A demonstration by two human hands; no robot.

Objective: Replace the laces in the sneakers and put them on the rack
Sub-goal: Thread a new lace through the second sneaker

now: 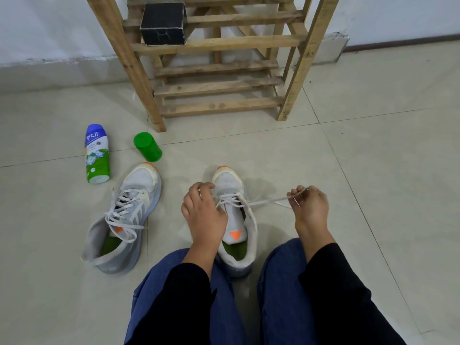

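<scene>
Two white-grey sneakers with orange tips stand on the tiled floor. The right sneaker [235, 227] sits between my knees, its white lace [267, 201] threaded through the lower eyelets. My right hand [308, 205] pinches the free end of that lace and holds it stretched out to the right. My left hand [202, 212] rests on the sneaker's left side, fingers closed at the eyelets. The left sneaker [122, 220] lies to the left, laced loosely. The wooden rack [214, 58] stands ahead.
A black box [163, 23] sits on a rack shelf. A blue-green powder bottle [97, 153] lies on the floor at the left, with a green cap [147, 146] beside it. A white wall runs behind the rack.
</scene>
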